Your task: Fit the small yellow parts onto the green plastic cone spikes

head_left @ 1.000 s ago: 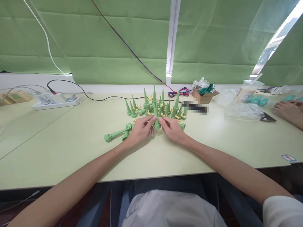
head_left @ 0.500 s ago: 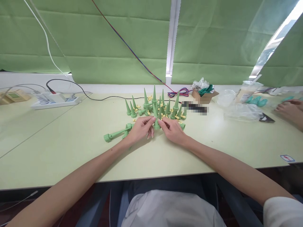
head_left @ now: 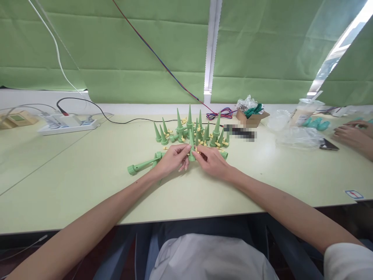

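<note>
Two hands meet over one green cone [head_left: 191,152] that stands on the table [head_left: 87,175] at the near edge of a cluster of cones [head_left: 190,130]. The cone is pinched on its left side by the fingertips of the left hand [head_left: 171,159] and on its right side by those of the right hand [head_left: 212,161], so both grips are pressed onto the same piece. A small yellow part [head_left: 197,151] shows just beside the right fingertips; whether it is held cannot be told.

The upright cones are packed close behind the fingers, so one could be knocked over, it is judged, if a knuckle were swung back into them. The little yellow part could slip out of the pinch and be lost among the others.

Roughly fifteen cones are counted standing, though the overlap prevents an exact figure. Two or three longer green spikes [head_left: 142,166] lie flat beside the left wrist. Several yellow parts are scattered among the cones. One power strip [head_left: 68,125] sits far left, one cardboard box [head_left: 252,116] far right, and another person's hand [head_left: 348,134] rests at the right edge.
</note>
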The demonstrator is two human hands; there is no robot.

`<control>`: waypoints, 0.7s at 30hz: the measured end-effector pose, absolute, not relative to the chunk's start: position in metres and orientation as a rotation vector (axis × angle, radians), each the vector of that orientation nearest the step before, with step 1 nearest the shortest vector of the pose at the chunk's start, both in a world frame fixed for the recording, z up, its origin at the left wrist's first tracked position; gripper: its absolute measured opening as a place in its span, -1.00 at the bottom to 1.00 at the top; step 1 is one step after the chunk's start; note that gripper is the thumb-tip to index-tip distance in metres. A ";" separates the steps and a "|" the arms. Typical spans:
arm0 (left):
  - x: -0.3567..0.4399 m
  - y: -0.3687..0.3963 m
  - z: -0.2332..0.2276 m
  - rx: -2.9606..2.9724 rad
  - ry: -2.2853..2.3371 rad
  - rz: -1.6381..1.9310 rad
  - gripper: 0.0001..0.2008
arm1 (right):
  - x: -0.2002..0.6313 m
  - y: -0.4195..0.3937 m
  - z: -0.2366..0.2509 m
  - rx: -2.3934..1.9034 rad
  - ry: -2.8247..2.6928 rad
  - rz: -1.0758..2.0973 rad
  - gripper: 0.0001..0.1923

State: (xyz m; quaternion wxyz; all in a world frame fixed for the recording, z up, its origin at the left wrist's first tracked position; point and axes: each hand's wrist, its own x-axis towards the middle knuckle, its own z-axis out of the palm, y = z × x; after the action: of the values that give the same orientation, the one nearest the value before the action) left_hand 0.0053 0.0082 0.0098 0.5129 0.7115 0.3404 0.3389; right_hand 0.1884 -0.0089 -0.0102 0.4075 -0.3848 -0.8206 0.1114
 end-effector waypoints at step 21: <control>0.008 0.010 0.003 1.702 0.801 0.785 -0.54 | 0.184 -0.014 -0.007 -1.010 -2.173 0.149 -0.72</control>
State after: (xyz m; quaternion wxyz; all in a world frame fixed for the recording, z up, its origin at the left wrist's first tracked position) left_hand 0.0076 0.0095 0.0030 0.5241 0.7111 0.3349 0.3278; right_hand 0.1838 -0.0136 -0.0075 0.3620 -0.3920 -0.8438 0.0578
